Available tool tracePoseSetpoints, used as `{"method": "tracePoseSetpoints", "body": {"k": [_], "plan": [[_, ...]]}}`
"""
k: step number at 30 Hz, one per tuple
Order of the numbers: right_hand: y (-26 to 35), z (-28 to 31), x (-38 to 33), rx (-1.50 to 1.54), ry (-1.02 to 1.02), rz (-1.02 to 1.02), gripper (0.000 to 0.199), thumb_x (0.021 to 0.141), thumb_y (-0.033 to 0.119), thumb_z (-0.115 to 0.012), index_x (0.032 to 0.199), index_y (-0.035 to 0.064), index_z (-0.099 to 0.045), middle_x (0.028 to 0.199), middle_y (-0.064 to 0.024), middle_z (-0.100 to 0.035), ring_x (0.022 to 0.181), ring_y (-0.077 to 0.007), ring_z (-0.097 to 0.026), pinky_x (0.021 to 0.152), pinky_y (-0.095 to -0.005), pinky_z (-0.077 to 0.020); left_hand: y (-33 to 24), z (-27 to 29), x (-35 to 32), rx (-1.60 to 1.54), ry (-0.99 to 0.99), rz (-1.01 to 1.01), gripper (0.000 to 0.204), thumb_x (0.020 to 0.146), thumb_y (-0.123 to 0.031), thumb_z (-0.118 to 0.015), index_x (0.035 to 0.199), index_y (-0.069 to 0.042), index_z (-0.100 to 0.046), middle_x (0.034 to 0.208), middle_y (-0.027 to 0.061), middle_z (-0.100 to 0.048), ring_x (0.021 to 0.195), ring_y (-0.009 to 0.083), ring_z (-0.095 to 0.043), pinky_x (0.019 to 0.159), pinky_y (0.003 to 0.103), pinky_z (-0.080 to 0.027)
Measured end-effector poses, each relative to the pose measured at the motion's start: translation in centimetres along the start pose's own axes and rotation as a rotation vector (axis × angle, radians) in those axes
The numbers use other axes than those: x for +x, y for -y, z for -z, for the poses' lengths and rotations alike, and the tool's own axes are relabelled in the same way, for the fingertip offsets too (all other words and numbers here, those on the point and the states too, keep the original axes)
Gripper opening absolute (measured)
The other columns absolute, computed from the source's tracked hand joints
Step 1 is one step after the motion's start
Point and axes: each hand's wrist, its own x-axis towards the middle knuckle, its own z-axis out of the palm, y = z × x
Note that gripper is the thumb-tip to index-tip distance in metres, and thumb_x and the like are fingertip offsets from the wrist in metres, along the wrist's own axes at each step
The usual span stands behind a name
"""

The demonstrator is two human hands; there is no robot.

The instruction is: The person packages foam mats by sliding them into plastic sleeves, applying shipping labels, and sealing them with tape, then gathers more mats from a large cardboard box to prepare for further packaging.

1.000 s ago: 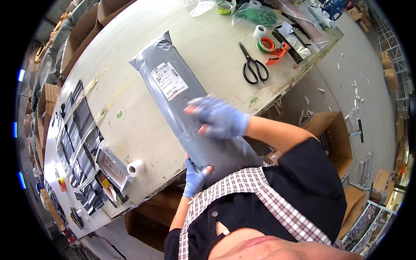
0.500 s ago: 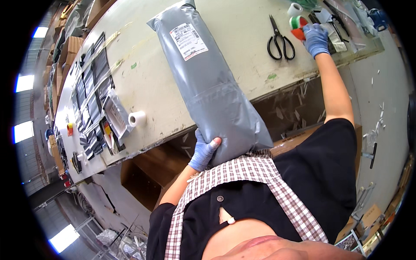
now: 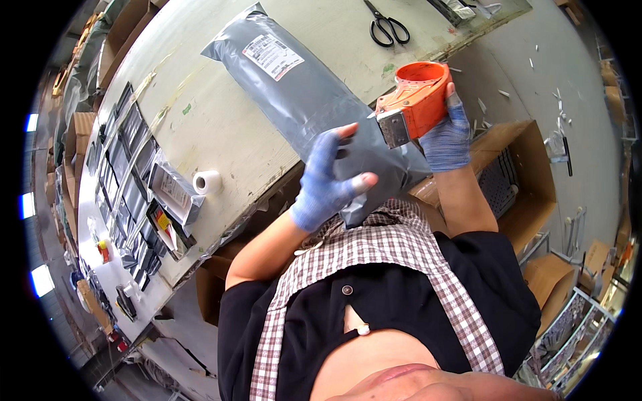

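The pale desk [image 3: 221, 127] (edged by cardboard boxes) carried a grey mailer bag [image 3: 301, 100]; right hand [image 3: 447, 137] clamped an orange tape dispenser [image 3: 414, 100], left hand [image 3: 328, 180] spread open against the bag.

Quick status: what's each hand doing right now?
Left hand: open, fingers spread, at the near end of the grey mailer bag; contact cannot be told.
Right hand: closed around the orange tape dispenser, held above the bag.

free: bare table [image 3: 221, 127] left of grey mailer [image 3: 301, 100] | blocked: scissors [image 3: 386, 28], paper roll [image 3: 207, 182]
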Motion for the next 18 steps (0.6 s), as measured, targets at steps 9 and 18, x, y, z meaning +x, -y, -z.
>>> {"method": "tracePoseSetpoints", "body": {"k": [9,18], "plan": [[-3.0,0.1,-4.9,0.041,-0.108,-0.079,0.053,0.099,0.042,-0.056,0.132,0.0006,-0.052,0.126,-0.0173,-0.062,0.113,-0.0305,-0.062,0.101,-0.0456,-0.0498,0.1,-2.6,-1.7,-0.597,-0.127,0.268,0.015,0.091,-0.007,-0.072,0.105,-0.003,-0.066,0.095,-0.0012,-0.069,0.09,0.0066,-0.06,0.084,0.022,-0.048],[0.4,-2.1,2.7,-0.23,-0.441,0.093,0.032,0.098,0.033,-0.057,0.107,0.0033,-0.061,0.095,-0.0121,-0.068,0.085,-0.0284,-0.067,0.076,-0.0428,-0.0571,1.2,-1.3,-3.9,-0.545,-0.293,0.245,0.01,0.096,-0.013,-0.065,0.093,-0.005,-0.06,0.088,0.0053,-0.066,0.083,0.0115,-0.059,0.082,0.027,-0.047]]}}
